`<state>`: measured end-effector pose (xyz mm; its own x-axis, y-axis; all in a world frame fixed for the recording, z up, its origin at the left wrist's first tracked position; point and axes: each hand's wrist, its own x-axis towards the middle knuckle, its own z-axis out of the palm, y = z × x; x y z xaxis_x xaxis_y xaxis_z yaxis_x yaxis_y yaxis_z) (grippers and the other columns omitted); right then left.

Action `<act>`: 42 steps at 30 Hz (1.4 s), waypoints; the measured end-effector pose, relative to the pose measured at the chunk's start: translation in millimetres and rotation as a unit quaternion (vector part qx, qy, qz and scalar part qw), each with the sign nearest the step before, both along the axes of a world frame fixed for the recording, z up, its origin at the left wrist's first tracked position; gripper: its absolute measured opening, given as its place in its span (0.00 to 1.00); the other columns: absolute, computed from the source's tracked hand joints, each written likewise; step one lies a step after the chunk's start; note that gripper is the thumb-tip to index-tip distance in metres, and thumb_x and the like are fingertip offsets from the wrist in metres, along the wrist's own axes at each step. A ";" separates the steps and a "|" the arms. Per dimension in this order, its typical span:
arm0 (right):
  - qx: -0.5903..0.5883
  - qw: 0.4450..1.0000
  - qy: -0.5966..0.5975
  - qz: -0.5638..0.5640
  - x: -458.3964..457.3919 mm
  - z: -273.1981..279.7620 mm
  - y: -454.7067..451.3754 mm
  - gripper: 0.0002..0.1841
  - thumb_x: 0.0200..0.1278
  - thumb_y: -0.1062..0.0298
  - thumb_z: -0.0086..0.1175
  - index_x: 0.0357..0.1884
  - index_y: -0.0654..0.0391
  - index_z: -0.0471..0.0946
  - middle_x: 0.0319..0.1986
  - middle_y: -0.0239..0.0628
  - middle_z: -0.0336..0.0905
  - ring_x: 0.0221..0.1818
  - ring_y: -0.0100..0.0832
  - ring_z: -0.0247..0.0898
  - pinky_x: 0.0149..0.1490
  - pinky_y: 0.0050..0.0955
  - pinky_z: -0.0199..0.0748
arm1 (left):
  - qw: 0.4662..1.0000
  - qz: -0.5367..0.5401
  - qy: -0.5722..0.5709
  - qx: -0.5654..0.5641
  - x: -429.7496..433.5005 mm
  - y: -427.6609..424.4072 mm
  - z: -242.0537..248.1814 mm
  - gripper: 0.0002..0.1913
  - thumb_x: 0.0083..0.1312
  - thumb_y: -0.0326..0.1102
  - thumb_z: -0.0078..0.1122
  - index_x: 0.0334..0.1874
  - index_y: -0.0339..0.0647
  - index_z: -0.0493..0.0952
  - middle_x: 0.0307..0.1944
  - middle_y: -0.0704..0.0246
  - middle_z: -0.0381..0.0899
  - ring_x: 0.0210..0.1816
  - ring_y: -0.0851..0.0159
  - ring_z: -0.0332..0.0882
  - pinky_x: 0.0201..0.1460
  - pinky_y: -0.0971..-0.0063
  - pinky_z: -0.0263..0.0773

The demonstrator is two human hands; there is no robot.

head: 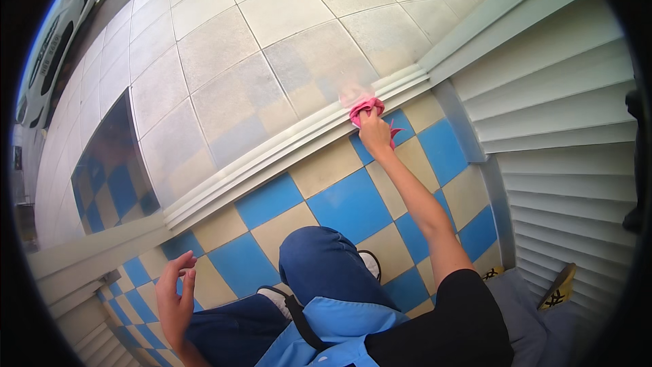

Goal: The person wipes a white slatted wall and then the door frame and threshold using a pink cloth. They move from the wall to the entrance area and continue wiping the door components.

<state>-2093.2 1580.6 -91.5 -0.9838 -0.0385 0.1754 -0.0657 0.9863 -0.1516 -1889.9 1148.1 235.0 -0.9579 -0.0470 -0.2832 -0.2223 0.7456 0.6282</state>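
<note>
My right hand (374,132) grips a bunched pink cloth (365,106) at the bottom of a glass pane (285,61). The cloth lies against the white frame rail (300,137) under the glass, towards its right end, and a tail of it hangs below my fingers. A faint reflection of cloth and hand shows in the pane. On the other side, my left hand (175,290) is raised over my left knee with bent fingers apart and nothing in it. I am crouched low, in dark blue trousers (326,260) and a light blue apron (346,316).
Blue and cream floor tiles (351,204) surround my feet. White louvred panels (555,112) rise at the right, beside another person's yellow shoe (558,288) and grey trousers (519,311). Through the glass show pale paving and a parked white car (53,51). A dark panel (117,173) stands at the left.
</note>
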 end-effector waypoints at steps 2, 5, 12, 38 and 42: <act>-0.016 0.998 -0.008 0.054 17.9 1.8 -53.8 0.09 0.55 0.73 0.53 0.39 0.58 0.73 0.37 0.50 0.72 0.26 0.45 0.80 0.27 0.39 0.80 | 0.998 -0.051 0.024 -0.017 -9.4 13.0 -4.3 0.12 0.68 0.27 0.55 0.53 0.34 0.77 0.42 0.60 0.82 0.46 0.59 0.81 0.49 0.71 0.73; -0.048 0.992 -0.024 0.114 40.1 11.1 -109.6 0.04 0.58 0.72 0.51 0.35 0.58 0.73 0.33 0.47 0.72 0.24 0.43 0.80 0.23 0.37 0.79 | 0.996 -0.088 0.032 -0.012 -19.6 30.8 -12.6 0.11 0.67 0.28 0.57 0.51 0.36 0.78 0.41 0.60 0.82 0.44 0.57 0.81 0.48 0.70 0.74; -0.259 0.965 -0.042 0.031 38.0 56.3 -10.7 0.37 0.48 0.78 0.54 0.66 0.42 0.72 0.44 0.47 0.78 0.41 0.54 0.78 0.48 0.46 0.77 | 0.993 -0.112 0.019 -0.045 -16.4 24.2 -13.4 0.12 0.66 0.28 0.58 0.52 0.37 0.78 0.41 0.60 0.83 0.44 0.57 0.82 0.48 0.70 0.74; -0.178 0.855 -0.231 0.428 64.9 18.8 -308.9 0.13 0.51 0.71 0.57 0.40 0.65 0.77 0.34 0.51 0.80 0.32 0.46 0.81 0.38 0.40 0.78 | 0.984 -0.176 0.033 -0.019 17.1 0.2 10.0 0.17 0.65 0.36 0.62 0.54 0.40 0.78 0.43 0.60 0.81 0.43 0.53 0.79 0.45 0.66 0.74; -0.392 0.753 -0.380 0.367 39.6 68.5 -252.5 0.24 0.55 0.70 0.54 0.57 0.59 0.76 0.40 0.50 0.83 0.40 0.43 0.79 0.48 0.36 0.74 | 0.982 -0.178 0.048 -0.034 36.2 3.4 7.6 0.18 0.66 0.40 0.60 0.56 0.40 0.77 0.45 0.62 0.81 0.45 0.56 0.80 0.47 0.66 0.75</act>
